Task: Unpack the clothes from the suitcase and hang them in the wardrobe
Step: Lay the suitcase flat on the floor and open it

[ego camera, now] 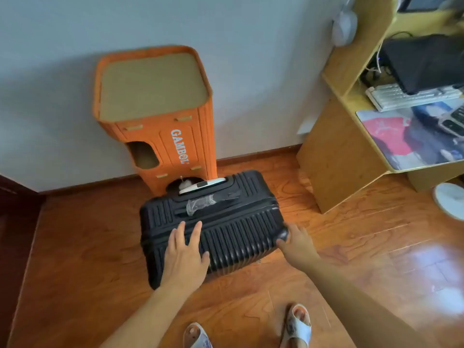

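A black ribbed hard-shell suitcase (236, 222) stands closed on the wooden floor in the middle of the head view. A plastic-wrapped carry handle and a white pull handle sit at its top. My left hand (184, 249) lies flat on its front panel with straight fingers. My right hand (297, 243) grips the suitcase's right corner, fingers curled round the edge. No clothes or wardrobe are in view.
An orange cardboard cat house (155, 114) stands against the wall just behind the suitcase. A wooden desk (336, 156) with a keyboard and mouse mat fills the right. A white fan base (450, 199) sits at the far right. My slippered feet (297, 325) are below.
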A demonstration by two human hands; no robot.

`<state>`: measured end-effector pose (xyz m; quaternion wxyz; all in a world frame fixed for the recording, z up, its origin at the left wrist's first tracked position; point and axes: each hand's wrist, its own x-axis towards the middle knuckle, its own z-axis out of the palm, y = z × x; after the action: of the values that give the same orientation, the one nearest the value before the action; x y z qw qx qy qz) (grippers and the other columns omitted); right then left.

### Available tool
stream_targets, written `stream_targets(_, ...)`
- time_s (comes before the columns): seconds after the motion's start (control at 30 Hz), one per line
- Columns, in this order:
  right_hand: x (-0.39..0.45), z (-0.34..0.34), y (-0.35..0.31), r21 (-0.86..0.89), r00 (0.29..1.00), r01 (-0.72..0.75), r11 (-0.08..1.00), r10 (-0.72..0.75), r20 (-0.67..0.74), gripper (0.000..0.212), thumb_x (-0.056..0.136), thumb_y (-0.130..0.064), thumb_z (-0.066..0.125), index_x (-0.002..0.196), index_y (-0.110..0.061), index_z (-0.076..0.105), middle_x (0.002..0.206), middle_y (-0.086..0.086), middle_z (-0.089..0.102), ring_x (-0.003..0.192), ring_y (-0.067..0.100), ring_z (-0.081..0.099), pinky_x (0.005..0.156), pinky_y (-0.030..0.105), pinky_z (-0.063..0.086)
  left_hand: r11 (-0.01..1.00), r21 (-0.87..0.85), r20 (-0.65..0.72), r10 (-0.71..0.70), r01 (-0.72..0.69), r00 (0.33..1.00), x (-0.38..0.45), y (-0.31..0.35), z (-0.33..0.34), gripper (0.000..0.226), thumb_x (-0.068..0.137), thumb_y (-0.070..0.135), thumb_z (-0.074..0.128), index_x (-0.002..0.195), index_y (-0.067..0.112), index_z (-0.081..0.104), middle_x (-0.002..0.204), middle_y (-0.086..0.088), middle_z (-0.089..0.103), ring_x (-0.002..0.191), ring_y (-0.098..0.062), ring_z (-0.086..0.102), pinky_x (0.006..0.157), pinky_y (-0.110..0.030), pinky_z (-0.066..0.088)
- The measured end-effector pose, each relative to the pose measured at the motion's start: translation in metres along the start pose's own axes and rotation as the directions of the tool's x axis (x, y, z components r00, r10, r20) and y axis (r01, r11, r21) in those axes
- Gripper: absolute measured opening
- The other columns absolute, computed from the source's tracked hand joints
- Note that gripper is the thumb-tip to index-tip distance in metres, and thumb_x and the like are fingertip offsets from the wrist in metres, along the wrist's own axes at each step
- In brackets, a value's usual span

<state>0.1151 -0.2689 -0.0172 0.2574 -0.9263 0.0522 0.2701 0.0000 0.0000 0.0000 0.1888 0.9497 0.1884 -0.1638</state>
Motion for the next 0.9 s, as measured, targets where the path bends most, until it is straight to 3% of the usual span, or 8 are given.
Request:
stream_targets(0.07,0.029,-0.005,0.003,0.035,0.999,-0.027,0.999,0.025,0.048,0.07,0.091,-0.04,0.06,0.152,-0.021,0.031,0.144,0.012,0.041,0.135,0.036,0.037,0.112,0.048,0.033,0.998,0.04,-0.01,0.046,-0.045,0.999,0.018,0.019,0.005,0.083,0.102,0.05,0.049,0.16,0.039,-0.009,0.167,-0.006,-0.018,0.155,-0.032,-0.014,0.124,-0.05,0.012)
stream_targets(0.17,0.066,0.005,0.014,0.239,0.987,-0.004,0.971,-0.035,0.157,0.08,0.088,-0.059,0.055,0.155,-0.037,0.017,0.15,0.001,0.039,0.14,0.03,0.037,0.115,0.051,0.034,0.993,0.099,-0.041,0.062,-0.058,0.997,0.045,0.042,0.01,0.09,0.098,0.057,0.051,0.158,0.041,-0.014,0.166,-0.006,-0.024,0.154,-0.032,-0.019,0.124,-0.053,0.008)
stream_targets(0.3,0.062,0.033,0.04,0.365,0.987,0.02,0.931,-0.076,0.139,0.077,0.095,-0.062,0.043,0.158,-0.034,0.008,0.145,0.005,0.035,0.136,0.027,0.035,0.112,0.049,0.035,0.997,0.019,0.041,-0.078,0.078,0.996,0.057,0.078,0.026,0.102,0.088,0.067,0.059,0.152,0.054,-0.018,0.16,0.005,-0.038,0.154,-0.03,-0.02,0.121,-0.057,0.024)
stream_targets(0.43,0.044,0.039,0.053,0.37,0.984,0.008,0.929,-0.073,0.161,0.084,0.09,-0.067,0.048,0.156,-0.028,0.013,0.139,0.002,0.035,0.134,0.025,0.035,0.111,0.046,0.037,0.951,-0.115,0.101,-0.276,0.286,0.956,0.052,0.119,0.034,0.115,0.075,0.07,0.07,0.152,0.057,-0.016,0.148,0.018,-0.052,0.153,-0.034,0.021,0.105,-0.052,0.045)
stream_targets(0.5,0.035,0.042,0.061,0.4,0.974,-0.019,0.916,-0.074,0.214,0.088,0.084,-0.068,0.057,0.153,-0.027,0.02,0.136,-0.003,0.037,0.132,0.021,0.036,0.111,0.043,0.038,0.928,-0.108,0.132,-0.342,0.357,0.93,0.05,0.132,0.037,0.117,0.073,0.071,0.07,0.151,0.058,-0.016,0.152,0.015,-0.048,0.153,-0.035,0.019,0.108,-0.054,0.041)
stream_targets(0.6,0.027,0.047,0.08,0.429,0.913,-0.057,0.902,-0.127,0.388,0.083,0.078,-0.063,0.065,0.146,-0.03,0.029,0.132,-0.007,0.041,0.127,0.019,0.044,0.104,0.038,0.043,0.913,-0.046,0.265,-0.381,0.406,0.886,0.047,0.146,0.053,0.12,0.066,0.08,0.066,0.144,0.062,-0.024,0.162,0.006,-0.036,0.155,-0.036,-0.006,0.12,-0.06,0.022)
stream_targets(0.7,0.026,0.054,0.108,0.439,0.818,-0.086,0.894,-0.189,0.544,0.063,0.084,-0.046,0.063,0.14,-0.031,0.04,0.129,-0.004,0.051,0.123,0.019,0.052,0.101,0.034,0.045,0.892,0.078,0.32,-0.446,0.446,0.836,0.04,0.147,0.067,0.131,0.063,0.083,0.068,0.138,0.058,-0.037,0.16,0.005,-0.04,0.152,-0.035,-0.023,0.121,-0.065,0.011)
stream_targets(0.9,0.06,0.049,0.153,0.449,0.861,-0.161,0.879,-0.097,0.499,0.04,0.095,-0.021,0.057,0.135,-0.02,0.056,0.122,-0.003,0.064,0.113,0.016,0.061,0.098,0.029,0.047,0.891,0.09,0.31,-0.449,0.444,0.838,0.039,0.135,0.064,0.135,0.06,0.074,0.078,0.134,0.063,-0.034,0.161,0.008,-0.037,0.152,-0.032,-0.024,0.12,-0.067,0.009)
